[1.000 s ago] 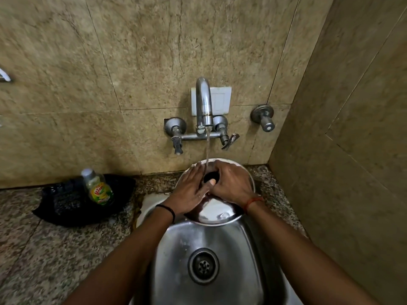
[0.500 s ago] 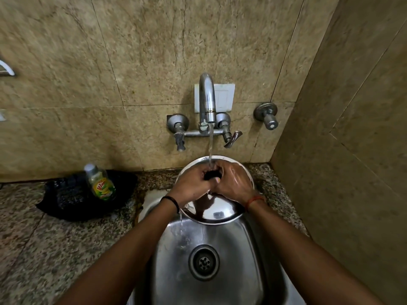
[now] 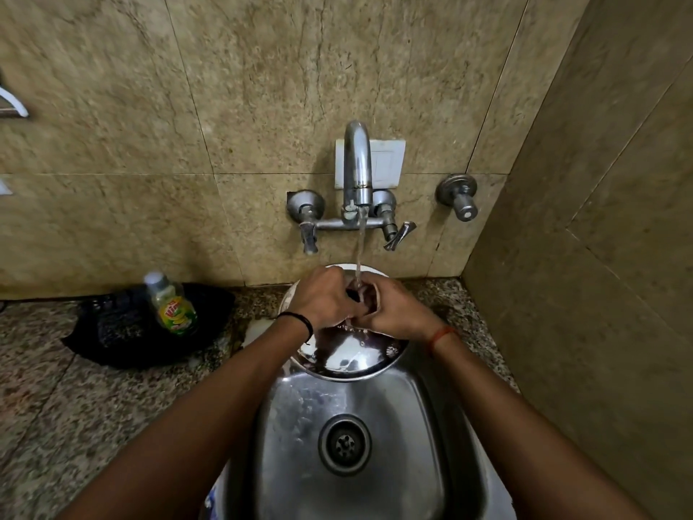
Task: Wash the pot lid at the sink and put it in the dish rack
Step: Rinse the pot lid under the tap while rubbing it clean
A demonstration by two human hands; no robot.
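Under the running tap [image 3: 358,163], I watch the left hand [image 3: 322,296] and right hand [image 3: 393,307], spread flat a second ago, now closed around the lid [image 3: 348,354] knob: rinsing continues.

The dish soap bottle [image 3: 170,305] carries a red-lettered label, seemingly "Vim", though blurred.

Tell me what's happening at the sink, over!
Left hand and right hand both closed around the knob of the pot lid, under the running tap. Lid held over the sink, not racked yet. Nothing blocking.
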